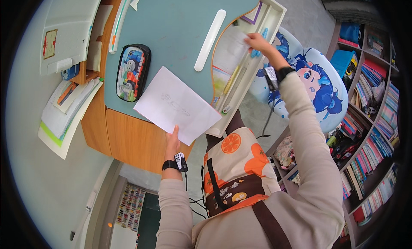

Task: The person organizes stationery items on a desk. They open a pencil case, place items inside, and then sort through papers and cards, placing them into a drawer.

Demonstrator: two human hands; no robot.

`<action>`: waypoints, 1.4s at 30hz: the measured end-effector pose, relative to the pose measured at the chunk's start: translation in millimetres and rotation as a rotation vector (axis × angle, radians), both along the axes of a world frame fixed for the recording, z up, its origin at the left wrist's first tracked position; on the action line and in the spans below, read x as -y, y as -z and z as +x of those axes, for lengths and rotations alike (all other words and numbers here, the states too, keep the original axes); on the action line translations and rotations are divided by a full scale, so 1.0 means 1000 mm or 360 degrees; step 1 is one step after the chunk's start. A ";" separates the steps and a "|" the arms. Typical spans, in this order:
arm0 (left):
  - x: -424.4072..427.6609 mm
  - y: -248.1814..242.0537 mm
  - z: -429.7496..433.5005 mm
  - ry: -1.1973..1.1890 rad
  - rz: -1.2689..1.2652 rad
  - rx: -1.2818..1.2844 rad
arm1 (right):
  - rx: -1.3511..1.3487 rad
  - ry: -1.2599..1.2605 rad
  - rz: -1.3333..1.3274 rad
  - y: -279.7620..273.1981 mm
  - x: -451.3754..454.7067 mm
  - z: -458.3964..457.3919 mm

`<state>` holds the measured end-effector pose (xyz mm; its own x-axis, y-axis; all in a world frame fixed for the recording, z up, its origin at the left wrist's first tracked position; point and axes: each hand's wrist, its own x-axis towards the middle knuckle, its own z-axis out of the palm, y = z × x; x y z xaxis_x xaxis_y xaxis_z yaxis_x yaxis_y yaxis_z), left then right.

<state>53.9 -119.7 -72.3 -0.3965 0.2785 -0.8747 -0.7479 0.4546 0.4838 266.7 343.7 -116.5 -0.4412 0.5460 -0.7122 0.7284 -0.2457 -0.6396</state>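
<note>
My left hand (173, 141) grips the near edge of white paper (175, 91) with a faint pencil drawing on it, thumb on top. The paper extends over the edge of the blue-green desk (170, 20). My right hand (259, 44) reaches over the open white drawer (277, 18), its fingers pinched at the edge of a pale, blurred sheet of paper (239, 42). Light-blue objects (256, 53) lie beneath that hand, partly covered. A clear ruler (236, 83) and more papers (220, 78) lie farther along the drawer.
A pencil case (132, 73) printed with cartoon trains and a white bar-shaped handle (210, 39) are on the desk. Papers (69, 110) hang at the left. A cartoon-printed chair (313, 84) stands beside the drawer, with a full bookshelf (363, 113) behind it.
</note>
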 end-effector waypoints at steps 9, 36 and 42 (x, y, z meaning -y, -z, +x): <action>-0.004 -0.004 0.001 -0.0012 0.0094 0.0031 | -0.0241 0.0804 0.0226 -0.099 0.046 0.152; -0.045 -0.034 0.040 -0.0600 0.0467 0.0682 | -0.0329 0.0662 -0.1179 -0.083 0.336 -0.042; -0.027 -0.016 0.042 -0.0551 0.0293 0.0441 | -0.0198 -0.0412 -0.1623 -0.061 0.306 -0.008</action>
